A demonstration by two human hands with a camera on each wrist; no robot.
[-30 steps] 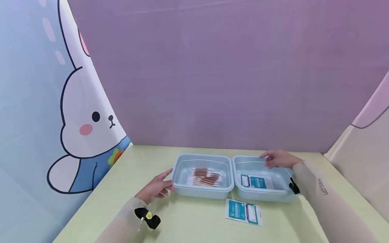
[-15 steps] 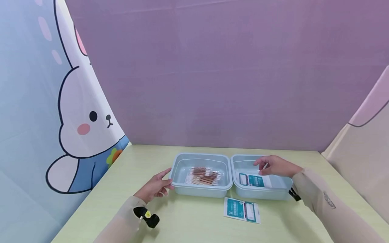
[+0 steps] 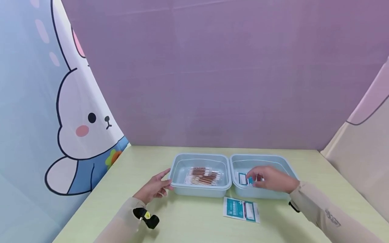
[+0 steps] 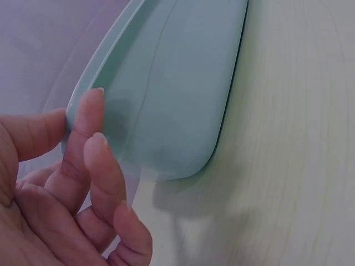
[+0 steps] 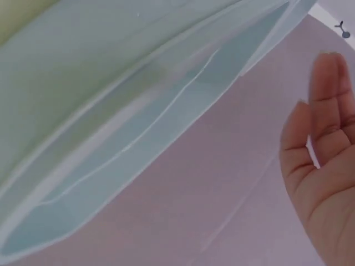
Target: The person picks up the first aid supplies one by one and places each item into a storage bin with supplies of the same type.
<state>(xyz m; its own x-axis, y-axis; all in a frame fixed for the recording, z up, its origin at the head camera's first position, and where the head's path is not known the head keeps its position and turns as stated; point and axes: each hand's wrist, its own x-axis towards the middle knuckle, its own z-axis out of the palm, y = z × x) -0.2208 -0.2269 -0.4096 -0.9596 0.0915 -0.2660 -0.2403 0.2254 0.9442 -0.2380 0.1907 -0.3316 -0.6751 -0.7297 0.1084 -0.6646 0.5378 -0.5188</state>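
Observation:
In the head view, two pale blue plastic boxes stand side by side. My left hand pinches the rim of the left box at its left end, thumb and index finger on the edge in the left wrist view. That box holds clear packs of brown-stemmed cotton swabs. My right hand is over the right box, fingers loosely bent with nothing seen in them. Below its fingertips lies a teal and white packet, partly hidden. In the right wrist view, its fingers are beside the box wall.
Another teal and white packet lies on the pale yellow table in front of the boxes. A purple cloth rises behind, and a rabbit-print cloth hangs on the left.
My right hand has moved left and down, from the far rim of the right box to over the packet inside it. The left hand stays at its rim.

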